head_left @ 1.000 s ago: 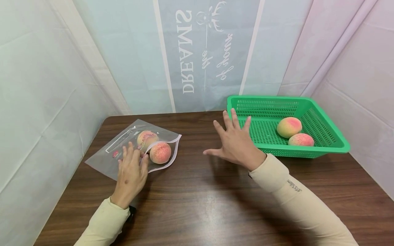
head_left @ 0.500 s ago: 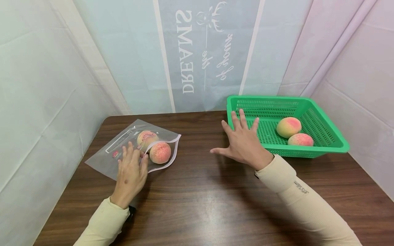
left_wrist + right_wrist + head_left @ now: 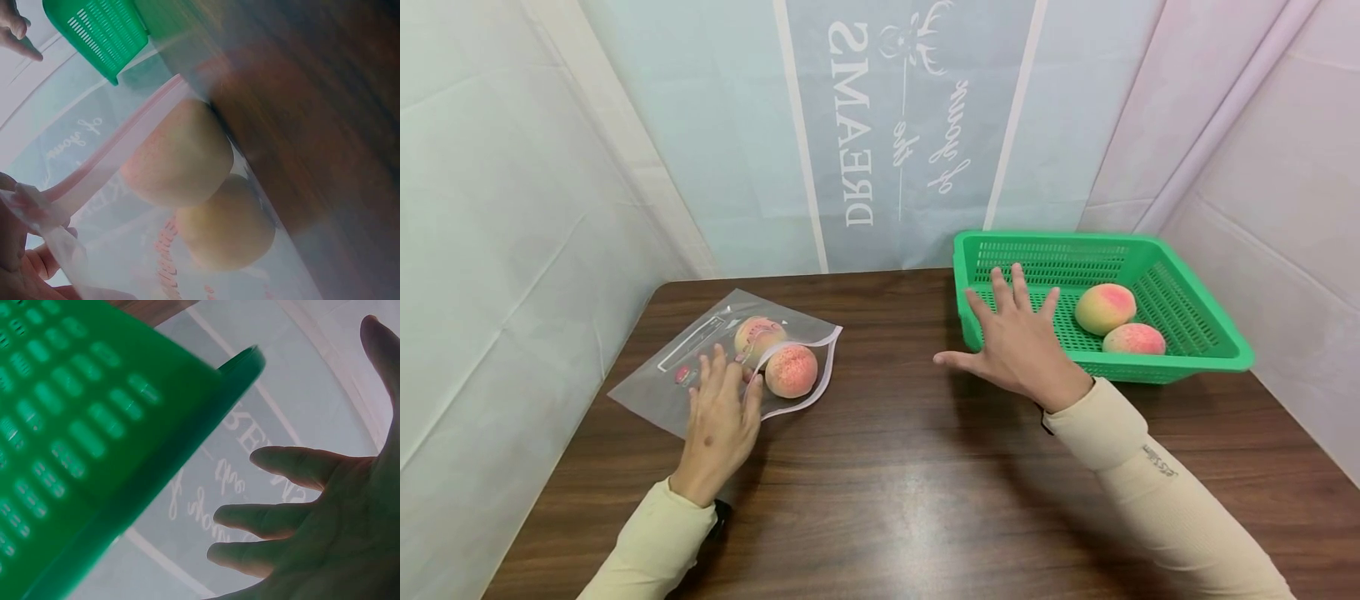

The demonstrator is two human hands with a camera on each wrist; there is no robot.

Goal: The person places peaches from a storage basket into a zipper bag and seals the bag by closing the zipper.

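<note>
A clear zip bag [image 3: 658, 396] lies on the table's left side, its zip mouth facing right. Inside it are two peaches: one [image 3: 792, 372] right at the mouth, the other [image 3: 758, 332] behind it under printed plastic. My left hand [image 3: 717, 429] pinches the bag's near edge; in the left wrist view, fingers [image 3: 44, 259] hold the bunched zip strip [image 3: 119, 144]. My right hand [image 3: 1022, 350], fingers spread and holding nothing, hovers over the near left corner of a green basket [image 3: 1206, 363]. Two more peaches, one [image 3: 1105, 308] behind the other [image 3: 1135, 339], sit in the basket's right half.
Brown wooden table [image 3: 880, 467] extends between bag and basket and toward me. Pale cloth with mirrored lettering [image 3: 853, 125] hangs behind it, with white sheets [image 3: 497, 275] at both sides. The basket's raised rim [image 3: 169, 459] stands beside my right fingers.
My right hand has moved right, fingers spread, from beside the basket to over its left corner. My left hand, the bag and the peaches have stayed in place.
</note>
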